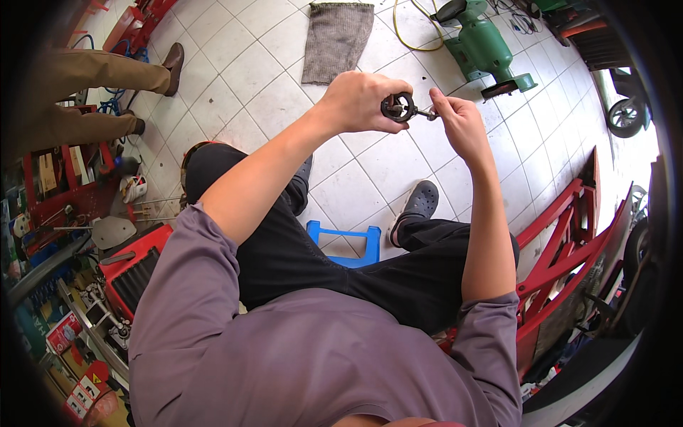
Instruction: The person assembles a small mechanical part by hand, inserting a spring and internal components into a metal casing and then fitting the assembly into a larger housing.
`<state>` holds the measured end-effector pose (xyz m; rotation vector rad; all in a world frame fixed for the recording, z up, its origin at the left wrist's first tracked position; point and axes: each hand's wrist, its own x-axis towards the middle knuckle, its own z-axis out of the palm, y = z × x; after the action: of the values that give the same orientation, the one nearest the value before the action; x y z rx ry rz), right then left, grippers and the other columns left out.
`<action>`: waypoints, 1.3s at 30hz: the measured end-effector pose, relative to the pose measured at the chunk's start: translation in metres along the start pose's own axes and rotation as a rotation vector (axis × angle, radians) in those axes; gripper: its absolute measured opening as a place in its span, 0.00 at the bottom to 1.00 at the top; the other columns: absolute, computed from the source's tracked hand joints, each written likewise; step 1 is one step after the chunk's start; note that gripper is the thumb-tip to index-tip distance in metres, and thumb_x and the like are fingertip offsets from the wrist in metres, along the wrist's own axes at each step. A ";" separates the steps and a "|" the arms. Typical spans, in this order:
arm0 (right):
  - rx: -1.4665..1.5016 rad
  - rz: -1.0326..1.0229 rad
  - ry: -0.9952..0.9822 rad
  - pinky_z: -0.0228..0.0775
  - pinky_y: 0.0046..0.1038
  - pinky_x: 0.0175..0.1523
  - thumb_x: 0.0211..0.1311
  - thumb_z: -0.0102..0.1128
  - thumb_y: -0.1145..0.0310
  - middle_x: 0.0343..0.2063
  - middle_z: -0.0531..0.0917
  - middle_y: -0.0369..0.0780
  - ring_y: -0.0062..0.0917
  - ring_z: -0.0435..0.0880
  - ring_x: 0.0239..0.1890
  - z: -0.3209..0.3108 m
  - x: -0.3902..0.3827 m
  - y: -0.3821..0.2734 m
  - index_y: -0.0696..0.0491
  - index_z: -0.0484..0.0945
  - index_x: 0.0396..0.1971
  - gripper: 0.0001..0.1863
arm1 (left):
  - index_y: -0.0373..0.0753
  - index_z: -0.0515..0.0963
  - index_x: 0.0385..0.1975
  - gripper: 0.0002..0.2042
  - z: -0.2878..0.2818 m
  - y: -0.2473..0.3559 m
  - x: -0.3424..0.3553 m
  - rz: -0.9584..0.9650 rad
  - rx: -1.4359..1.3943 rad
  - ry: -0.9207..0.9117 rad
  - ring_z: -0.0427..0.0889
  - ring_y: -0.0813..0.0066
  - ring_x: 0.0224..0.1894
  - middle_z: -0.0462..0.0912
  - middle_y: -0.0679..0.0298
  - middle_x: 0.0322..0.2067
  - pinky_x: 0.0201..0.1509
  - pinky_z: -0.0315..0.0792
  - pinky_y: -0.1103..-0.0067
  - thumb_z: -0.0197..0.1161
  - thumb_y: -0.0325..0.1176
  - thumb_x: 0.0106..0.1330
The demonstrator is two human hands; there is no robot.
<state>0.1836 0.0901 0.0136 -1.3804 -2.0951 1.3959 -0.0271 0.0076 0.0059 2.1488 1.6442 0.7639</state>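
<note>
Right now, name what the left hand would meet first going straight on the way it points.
Past the black ring-shaped part in its grasp, the left hand would probably meet the slim metal rod, then the bare right hand; depth is unclear.

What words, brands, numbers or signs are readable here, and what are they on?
I can place the lettering, but won't copy it.
Green surface, lower left: large pale letters.
Red-and-white label: print too small to read.
Red item with white patches: yellow warning triangle; other print blurred.
Held black ring-shaped part: none readable.
</note>
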 end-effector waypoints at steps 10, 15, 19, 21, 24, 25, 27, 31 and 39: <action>0.243 0.245 -0.211 0.41 0.18 0.15 0.65 0.58 0.46 0.10 0.62 0.25 0.09 0.53 0.09 -0.007 -0.006 -0.016 0.54 0.79 0.30 0.22 | 0.50 0.79 0.40 0.23 -0.001 0.001 0.000 0.009 0.057 0.060 0.84 0.66 0.28 0.84 0.65 0.25 0.30 0.76 0.73 0.73 0.54 0.47; 0.346 0.254 -0.171 0.40 0.17 0.16 0.63 0.62 0.49 0.11 0.62 0.24 0.08 0.53 0.10 -0.005 -0.005 -0.019 0.53 0.78 0.32 0.19 | 0.51 0.79 0.40 0.24 -0.002 -0.003 -0.001 -0.005 0.068 0.079 0.85 0.67 0.28 0.84 0.66 0.24 0.29 0.77 0.73 0.73 0.55 0.46; 0.403 0.334 -0.228 0.41 0.18 0.16 0.58 0.66 0.49 0.12 0.64 0.24 0.07 0.54 0.11 -0.009 0.001 -0.005 0.52 0.80 0.33 0.20 | 0.51 0.80 0.40 0.24 -0.003 -0.004 0.001 -0.003 0.072 0.076 0.85 0.67 0.28 0.84 0.66 0.24 0.29 0.77 0.73 0.74 0.55 0.45; 0.394 0.281 -0.250 0.40 0.18 0.16 0.60 0.65 0.48 0.12 0.62 0.24 0.07 0.53 0.11 -0.008 -0.001 -0.006 0.53 0.79 0.32 0.20 | 0.51 0.80 0.41 0.25 -0.003 -0.004 0.000 0.003 0.087 0.075 0.85 0.67 0.28 0.84 0.65 0.24 0.30 0.77 0.73 0.74 0.55 0.45; 0.375 0.195 -0.226 0.38 0.18 0.16 0.63 0.62 0.49 0.11 0.59 0.22 0.07 0.50 0.11 -0.007 -0.008 -0.021 0.53 0.77 0.32 0.20 | 0.50 0.80 0.41 0.25 -0.004 -0.004 -0.001 0.012 0.100 0.081 0.85 0.67 0.28 0.84 0.65 0.25 0.30 0.77 0.72 0.74 0.55 0.45; 0.379 0.207 -0.221 0.39 0.18 0.16 0.63 0.62 0.49 0.11 0.59 0.22 0.07 0.50 0.11 -0.007 -0.008 -0.023 0.53 0.77 0.32 0.20 | 0.50 0.80 0.40 0.25 -0.004 -0.004 -0.001 0.009 0.095 0.079 0.85 0.67 0.28 0.84 0.65 0.25 0.30 0.77 0.72 0.74 0.55 0.45; 0.406 0.270 -0.223 0.39 0.17 0.16 0.61 0.64 0.51 0.12 0.60 0.23 0.07 0.52 0.11 -0.008 -0.006 -0.021 0.53 0.77 0.32 0.18 | 0.50 0.80 0.40 0.25 -0.004 -0.004 -0.001 0.000 0.089 0.076 0.85 0.67 0.28 0.84 0.65 0.25 0.31 0.77 0.72 0.74 0.55 0.45; 0.457 0.350 -0.275 0.41 0.17 0.16 0.57 0.69 0.52 0.13 0.63 0.24 0.07 0.55 0.11 -0.009 0.002 -0.004 0.52 0.78 0.34 0.18 | 0.50 0.80 0.41 0.25 -0.005 -0.003 0.001 0.006 0.098 0.081 0.85 0.67 0.28 0.84 0.65 0.25 0.31 0.77 0.72 0.74 0.55 0.45; 0.472 0.267 -0.267 0.40 0.17 0.15 0.60 0.64 0.51 0.11 0.61 0.24 0.07 0.53 0.10 -0.010 -0.001 -0.011 0.53 0.77 0.33 0.19 | 0.50 0.80 0.40 0.24 -0.006 -0.003 0.001 0.011 0.102 0.092 0.84 0.67 0.28 0.84 0.66 0.24 0.29 0.77 0.72 0.74 0.54 0.45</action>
<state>0.1845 0.0942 0.0278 -1.3610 -1.5939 2.1176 -0.0330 0.0088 0.0091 2.2245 1.7535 0.8094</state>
